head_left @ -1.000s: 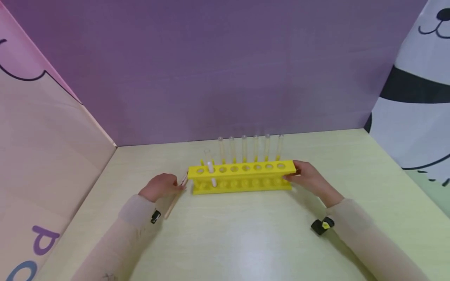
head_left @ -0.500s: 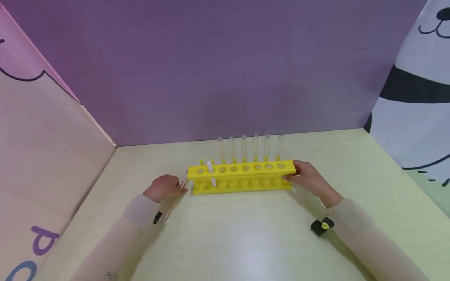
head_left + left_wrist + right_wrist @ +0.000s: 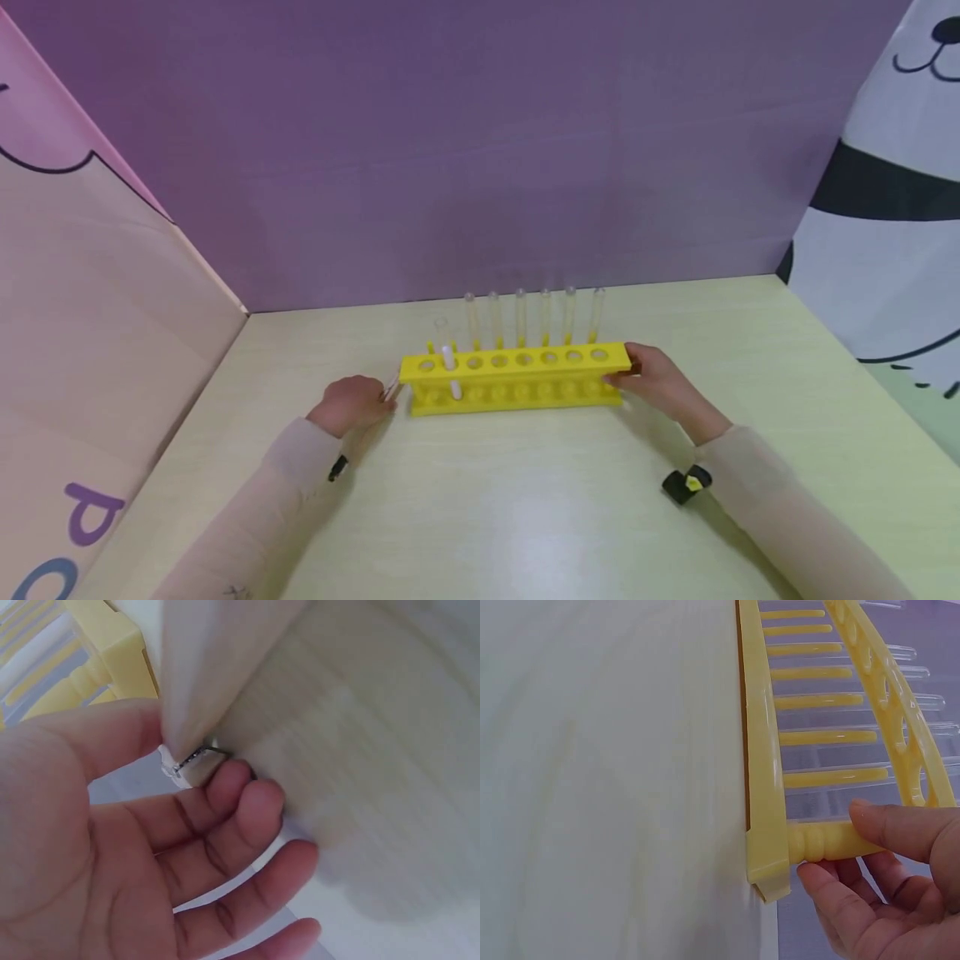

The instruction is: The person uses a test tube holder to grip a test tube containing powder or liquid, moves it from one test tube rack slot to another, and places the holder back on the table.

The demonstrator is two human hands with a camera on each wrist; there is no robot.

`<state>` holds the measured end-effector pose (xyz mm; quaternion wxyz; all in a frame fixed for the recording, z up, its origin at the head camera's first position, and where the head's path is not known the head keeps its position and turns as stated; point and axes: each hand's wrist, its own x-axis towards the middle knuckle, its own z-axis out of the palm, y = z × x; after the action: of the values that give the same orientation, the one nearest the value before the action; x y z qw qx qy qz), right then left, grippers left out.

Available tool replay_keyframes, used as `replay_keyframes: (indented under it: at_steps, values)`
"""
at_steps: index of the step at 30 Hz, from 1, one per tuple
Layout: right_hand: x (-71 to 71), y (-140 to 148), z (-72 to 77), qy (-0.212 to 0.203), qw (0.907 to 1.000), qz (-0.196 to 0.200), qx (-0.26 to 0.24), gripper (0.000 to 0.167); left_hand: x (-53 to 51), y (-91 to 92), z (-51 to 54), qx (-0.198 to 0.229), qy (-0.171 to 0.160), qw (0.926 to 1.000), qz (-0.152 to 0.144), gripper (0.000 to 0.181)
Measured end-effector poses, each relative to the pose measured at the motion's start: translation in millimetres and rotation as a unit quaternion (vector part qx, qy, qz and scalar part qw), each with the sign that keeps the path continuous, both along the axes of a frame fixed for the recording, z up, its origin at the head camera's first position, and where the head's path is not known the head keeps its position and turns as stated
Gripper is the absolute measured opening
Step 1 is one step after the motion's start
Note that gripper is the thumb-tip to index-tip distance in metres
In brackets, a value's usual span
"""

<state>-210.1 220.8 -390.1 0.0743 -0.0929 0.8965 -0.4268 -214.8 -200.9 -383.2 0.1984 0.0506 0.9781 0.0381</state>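
Observation:
A yellow test tube rack [image 3: 517,358] stands upright on the table. Clear tubes [image 3: 521,318] rise in a row along its back, and a white piece [image 3: 448,357] shows in the second hole from the left. By the rack's left end my left hand [image 3: 351,405] pinches a thin stick [image 3: 391,387]. The left wrist view has a pale shaft [image 3: 217,652] with a wire loop [image 3: 201,752] at the thumb and curled fingers. My right hand [image 3: 663,383] grips the rack's right end, thumb and fingers round the end post [image 3: 829,841] in the right wrist view.
The pale table [image 3: 480,500] runs back to a purple wall [image 3: 480,150]. A patterned panel [image 3: 90,275] stands along the left side, and another [image 3: 892,242] with a drawn animal is at the right. A black band is on each sleeve.
My left hand has shifted slightly right, and the stick's lower part, which lay in sight beyond the hand, is now mostly hidden. The right hand and rack have hardly moved.

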Motion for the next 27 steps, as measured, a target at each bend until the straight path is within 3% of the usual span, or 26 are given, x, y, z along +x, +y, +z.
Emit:
replay_keyframes:
  at_steps: [8, 16, 27]
  values:
    - [0.5, 0.3, -1.3, 0.003, 1.0000, 0.001, -0.001, 0.040, 0.9, -2.7, -0.6, 0.009, 0.012, 0.9999, -0.004, 0.026]
    - [1.1, 0.0, 0.3, 0.006, 1.0000, 0.002, 0.000, 0.040, 1.1, -6.6, 1.4, 0.046, 0.038, 0.9982, 0.005, 0.024]
    - [0.1, 1.6, -3.2, 0.017, 0.9997, 0.009, -0.013, 0.039, 6.5, -9.8, 9.5, 0.079, 0.106, 0.9912, -0.010, 0.024]
